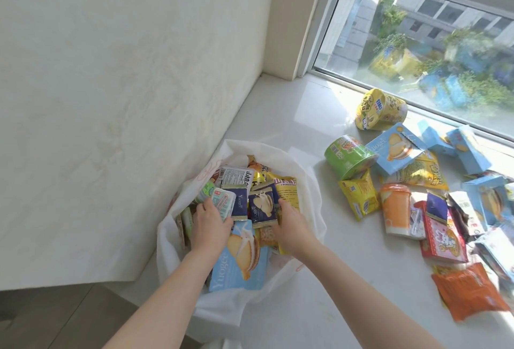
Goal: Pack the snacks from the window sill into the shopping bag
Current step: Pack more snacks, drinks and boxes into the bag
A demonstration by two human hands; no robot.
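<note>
Shopping bag [304,179] at 7 o'clock on window sill [278,115]. Left hand [211,227] grips white packet [224,204] inside; right hand [292,227] touches dark-blue packet [262,204], grip unclear. Loose snacks [417,173] at 3 o'clock.

Bright daylight from window [422,42], glare on sill [328,115], wide-angle edge distortion

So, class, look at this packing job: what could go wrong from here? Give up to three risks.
1. The shopping bag already looks heaped to its rim, yet the green cup, the orange packet and many more wait on the sill; later items may spill out.
2. The bag sits near the sill's edge and could tip off.
</note>
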